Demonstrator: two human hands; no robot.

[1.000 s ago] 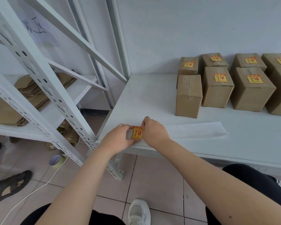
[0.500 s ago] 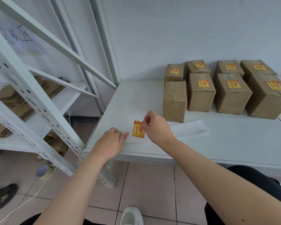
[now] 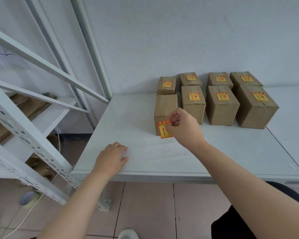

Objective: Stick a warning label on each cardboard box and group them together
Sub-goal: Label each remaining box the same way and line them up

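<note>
Several cardboard boxes stand in two rows at the back of the white table [image 3: 231,152]. All but one carry a yellow and red warning label on top. The bare-topped box [image 3: 165,107] is the front left one. My right hand [image 3: 183,126] pinches a yellow and red warning label [image 3: 164,129] by its upper edge, held in front of that box's near face. My left hand [image 3: 111,158] rests flat on the white backing paper [image 3: 154,149] near the table's front left corner, holding nothing.
A white metal shelving rack [image 3: 24,128] stands to the left, with flattened cardboard [image 3: 29,106] on its shelf. A tape roll [image 3: 28,198] and a white cable lie on the tiled floor below. A second white table [image 3: 290,118] adjoins on the right.
My right hand has peeled the label off the backing paper and carried it up and right to the unlabelled box. My left hand stayed on the paper. My head tilted, shifting the view.
</note>
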